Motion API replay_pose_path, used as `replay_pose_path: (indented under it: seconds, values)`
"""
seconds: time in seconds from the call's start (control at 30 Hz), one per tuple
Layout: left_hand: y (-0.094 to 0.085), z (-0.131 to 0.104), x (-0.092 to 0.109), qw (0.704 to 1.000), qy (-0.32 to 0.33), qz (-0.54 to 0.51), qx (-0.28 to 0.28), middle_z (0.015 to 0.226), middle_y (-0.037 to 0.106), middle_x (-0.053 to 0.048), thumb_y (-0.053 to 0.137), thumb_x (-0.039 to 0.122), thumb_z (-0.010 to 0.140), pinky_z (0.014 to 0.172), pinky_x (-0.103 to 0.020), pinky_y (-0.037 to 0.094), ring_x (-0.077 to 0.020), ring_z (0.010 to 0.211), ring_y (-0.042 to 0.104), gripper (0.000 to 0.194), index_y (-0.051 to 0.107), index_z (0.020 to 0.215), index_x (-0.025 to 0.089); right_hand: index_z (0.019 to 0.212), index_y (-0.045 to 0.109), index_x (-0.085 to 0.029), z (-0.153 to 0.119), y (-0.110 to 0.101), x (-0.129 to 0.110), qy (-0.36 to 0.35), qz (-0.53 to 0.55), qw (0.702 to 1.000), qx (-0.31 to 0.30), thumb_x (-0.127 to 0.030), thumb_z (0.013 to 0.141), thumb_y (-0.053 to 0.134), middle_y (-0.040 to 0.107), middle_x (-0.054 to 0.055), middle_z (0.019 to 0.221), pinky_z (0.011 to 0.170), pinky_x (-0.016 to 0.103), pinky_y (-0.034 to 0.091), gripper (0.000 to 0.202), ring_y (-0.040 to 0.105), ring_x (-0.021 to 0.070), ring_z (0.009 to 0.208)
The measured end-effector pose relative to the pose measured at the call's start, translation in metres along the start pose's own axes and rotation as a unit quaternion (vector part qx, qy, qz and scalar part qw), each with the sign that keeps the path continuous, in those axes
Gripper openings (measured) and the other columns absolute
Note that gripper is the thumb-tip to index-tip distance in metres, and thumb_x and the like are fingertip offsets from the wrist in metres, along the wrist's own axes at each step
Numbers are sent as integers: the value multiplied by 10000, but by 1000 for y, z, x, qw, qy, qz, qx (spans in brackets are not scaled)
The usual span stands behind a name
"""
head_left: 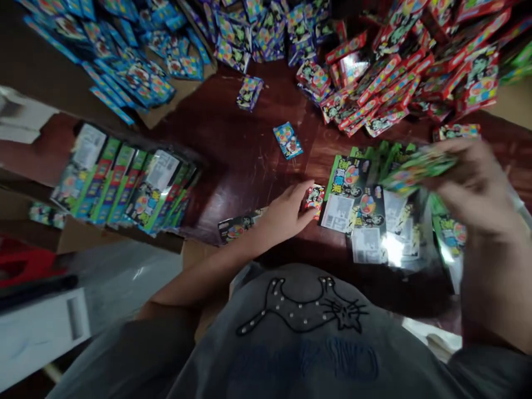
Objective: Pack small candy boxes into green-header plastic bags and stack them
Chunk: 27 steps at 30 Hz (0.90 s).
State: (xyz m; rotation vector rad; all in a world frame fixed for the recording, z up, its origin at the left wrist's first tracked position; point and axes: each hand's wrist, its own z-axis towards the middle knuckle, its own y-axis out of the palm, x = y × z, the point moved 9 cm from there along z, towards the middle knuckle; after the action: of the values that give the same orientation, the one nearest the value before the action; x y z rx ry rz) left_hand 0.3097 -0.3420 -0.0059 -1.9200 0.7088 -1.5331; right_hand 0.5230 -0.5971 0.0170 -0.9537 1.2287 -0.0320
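My left hand (286, 213) rests low over the table, thumb and fingers closed around the edges of a small red candy packet (316, 199). To the right, my right hand (477, 183) is smeared by motion, its fingers closed on green candy packets (419, 169); how many I cannot tell. Below them lie black-and-green printed display boxes (368, 205) with white label panels, some glossy with reflected light. Another dark printed box (239, 227) lies partly behind my left forearm. A lone blue packet (288, 140) sits beyond my left hand, and a purple packet (250, 92) farther off.
Heaps of blue packets (137, 72), purple packets (266, 33) and red packets (399, 72) line the far side of the dark table (233, 144). At left stand rows of packed display boxes (120, 177), with another person's arm (41, 149) beside them.
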Motion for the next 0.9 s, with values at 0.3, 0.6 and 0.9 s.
replay_pose_path:
  seconds: [0.3,0.6,0.9]
  values:
    - [8,10,8,975,98,190,-65,1637,488,-235,925,431,800,1231,-563,358,-435,1486,447,1116,326,1692,131,1681,407,-195,-32,102,-73,-201,-156,948,-193,-773,936,645,378,208,1756,1311,708,313,972,350,443,1626]
    - [5,-10,-14,979,99,176,-28,1476,618,-209,880,464,815,1160,-530,360,-415,1369,516,1145,268,1721,125,1741,291,-165,-40,180,-95,-247,-189,924,-222,-703,943,635,652,194,1401,1296,716,319,1022,594,414,1295]
    - [-21,-42,-34,989,83,126,-4,1716,399,-247,947,535,756,1277,-570,263,-439,1545,412,1403,43,1768,178,1777,199,-289,-35,204,-114,-261,-189,922,-215,-781,913,634,701,115,1351,1341,736,185,1085,576,390,1245]
